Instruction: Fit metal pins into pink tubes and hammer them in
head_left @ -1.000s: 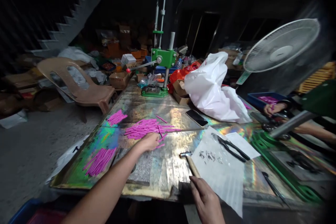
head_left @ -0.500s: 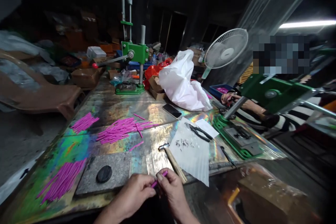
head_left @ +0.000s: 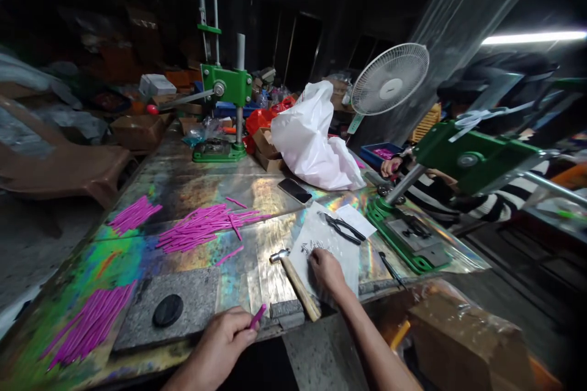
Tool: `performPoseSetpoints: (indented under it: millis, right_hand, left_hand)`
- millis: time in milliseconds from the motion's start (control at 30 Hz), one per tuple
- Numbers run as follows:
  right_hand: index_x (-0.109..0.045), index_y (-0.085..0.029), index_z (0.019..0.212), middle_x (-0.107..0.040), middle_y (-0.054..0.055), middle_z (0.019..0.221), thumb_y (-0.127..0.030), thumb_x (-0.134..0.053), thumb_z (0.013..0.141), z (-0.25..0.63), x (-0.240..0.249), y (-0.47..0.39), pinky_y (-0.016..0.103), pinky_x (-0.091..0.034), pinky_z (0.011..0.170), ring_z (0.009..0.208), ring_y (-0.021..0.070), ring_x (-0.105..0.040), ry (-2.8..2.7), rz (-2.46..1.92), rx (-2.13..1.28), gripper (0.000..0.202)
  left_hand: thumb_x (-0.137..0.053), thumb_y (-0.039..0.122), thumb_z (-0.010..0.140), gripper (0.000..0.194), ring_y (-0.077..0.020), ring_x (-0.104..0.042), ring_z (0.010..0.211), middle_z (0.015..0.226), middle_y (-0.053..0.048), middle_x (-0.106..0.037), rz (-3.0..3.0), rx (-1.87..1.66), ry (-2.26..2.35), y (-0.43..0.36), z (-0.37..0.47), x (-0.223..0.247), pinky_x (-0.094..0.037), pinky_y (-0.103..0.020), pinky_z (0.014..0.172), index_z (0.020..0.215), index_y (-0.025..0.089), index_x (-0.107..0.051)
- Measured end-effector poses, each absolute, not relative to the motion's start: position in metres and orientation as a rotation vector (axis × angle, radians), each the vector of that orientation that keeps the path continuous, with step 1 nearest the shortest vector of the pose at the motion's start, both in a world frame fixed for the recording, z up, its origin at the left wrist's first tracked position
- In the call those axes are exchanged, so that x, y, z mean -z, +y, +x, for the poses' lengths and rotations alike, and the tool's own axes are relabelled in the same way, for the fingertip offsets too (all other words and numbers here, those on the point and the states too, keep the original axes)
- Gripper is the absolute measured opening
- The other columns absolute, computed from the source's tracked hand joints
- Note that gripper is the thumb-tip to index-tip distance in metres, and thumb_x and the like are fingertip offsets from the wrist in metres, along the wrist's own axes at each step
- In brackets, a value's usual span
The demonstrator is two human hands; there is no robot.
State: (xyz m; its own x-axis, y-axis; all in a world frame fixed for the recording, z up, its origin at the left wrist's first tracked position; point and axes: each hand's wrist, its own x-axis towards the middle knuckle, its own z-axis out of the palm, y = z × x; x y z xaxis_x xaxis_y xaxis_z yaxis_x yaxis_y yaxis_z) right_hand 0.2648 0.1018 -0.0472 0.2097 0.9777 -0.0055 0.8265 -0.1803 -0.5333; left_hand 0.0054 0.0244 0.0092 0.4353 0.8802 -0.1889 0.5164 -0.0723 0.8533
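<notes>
Pink stick (head_left: 258, 316), pinched left of the hammer (head_left: 298, 286) by the left hand (head_left: 225, 331), needs steadying; the right hand's (head_left: 327, 270) grip is unclear.

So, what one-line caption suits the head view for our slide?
Left hand holds a pink stick while the right hand is at small metal pieces on a white sheet.

A slim pink stick (head_left: 259, 315) slants above scattered metal bits (head_left: 305, 248)' level.
</notes>
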Motion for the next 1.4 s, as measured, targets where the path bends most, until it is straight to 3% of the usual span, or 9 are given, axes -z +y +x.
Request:
performPoseSetpoints:
  millis: [267,400,567,833,1067,1400]
  right_hand:
    - [-0.047,-0.017,0.064,-0.048,-0.001,0.064,-0.019,-0.046,0.076,0.258,0.048,0.097,0.03,-0.036,0.064,0.064,0.0141,-0.047,-1.63,-1.964,-0.523,0.012]
    - [-0.037,-0.021,0.064,-0.04,-0.003,0.059,-0.029,-0.037,0.079,0.241,0.033,0.076,0.027,-0.033,0.057,0.058,0.0138,-0.041,-1.559,-1.76,-0.658,0.016]
    - [-0.034,-0.022,0.067,-0.031,-0.005,0.058,-0.04,-0.033,0.08,0.194,0.017,0.038,0.023,-0.031,0.049,0.052,0.0113,-0.034,-1.524,-1.475,-0.948,0.023]
    - [-0.046,-0.019,0.068,-0.035,-0.004,0.06,-0.038,-0.048,0.077,0.141,-0.001,0.003,0.024,-0.029,0.052,0.056,0.0109,-0.032,-1.327,-1.116,-1.413,0.021]
    - [-0.046,-0.02,0.076,-0.037,-0.006,0.059,-0.035,-0.055,0.073,0.122,0.0,-0.004,0.023,-0.027,0.05,0.053,0.0097,-0.032,-1.139,-1.004,-1.541,0.018]
    - [-0.043,-0.021,0.073,-0.038,-0.006,0.059,-0.034,-0.056,0.073,0.112,-0.007,-0.004,0.022,-0.027,0.049,0.053,0.009,-0.034,-1.145,-0.978,-1.589,0.019]
  left_hand:
    - [-0.046,0.021,0.072,0.022,-0.0127,-0.044,0.057,0.055,0.002,-0.046,1.653,-0.597,1.194,0.027,0.005,-0.007,-0.032,-0.02,0.053,0.053,0.015,-0.055]
    - [-0.049,0.025,0.071,0.018,-0.0101,-0.039,0.049,0.05,0.004,-0.043,1.406,-0.679,1.19,0.025,0.004,0.0,-0.03,-0.019,0.045,0.06,0.015,-0.059]
    - [-0.061,0.032,0.062,0.02,-0.0094,-0.043,0.044,0.051,0.003,-0.052,1.052,-0.816,1.186,0.025,0.007,-0.003,-0.035,-0.019,0.041,0.068,0.012,-0.061]
    - [-0.067,0.032,0.062,0.021,-0.0071,-0.049,0.046,0.059,0.001,-0.059,0.676,-1.11,1.02,0.013,-0.004,-0.012,-0.041,-0.019,0.047,0.071,0.013,-0.062]
    - [-0.073,0.031,0.054,0.027,-0.0089,-0.052,0.05,0.056,0.0,-0.06,0.427,-1.201,0.954,0.004,-0.01,-0.019,-0.043,-0.019,0.047,0.069,0.012,-0.061]
    - [-0.072,0.031,0.058,0.026,-0.0087,-0.053,0.052,0.058,0.001,-0.059,0.413,-1.206,0.927,-0.003,-0.014,-0.017,-0.044,-0.02,0.05,0.072,0.012,-0.06]
